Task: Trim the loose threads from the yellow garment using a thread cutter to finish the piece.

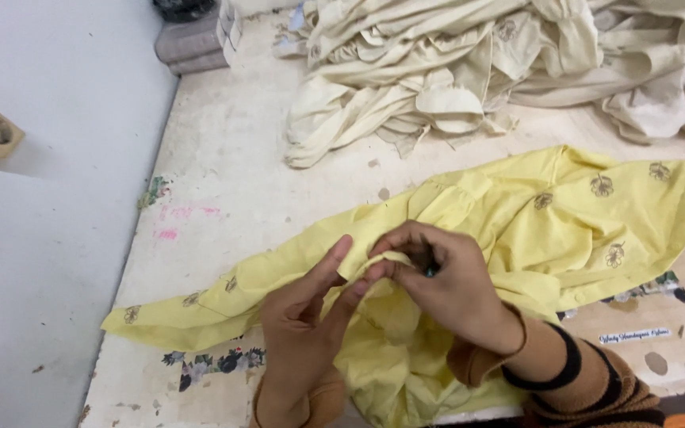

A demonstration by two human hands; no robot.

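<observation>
— On the worn table (231,158), where's the yellow garment (533,222)?
— Spread across the near half, its hem hanging over the front edge.
— And the hands?
— Left hand (303,317) and right hand (445,277) both pinch one fold at its middle.
— Open room?
— Bare tabletop leftward; cream garments (453,71) crowd the far side.

The right hand (445,281) hides most of a small dark tool (430,268) — its kind cannot be told. The yellow garment (564,222) runs off the right and bottom edges. The cream pile (469,63) is cut off at the top — piece count unclear.
</observation>
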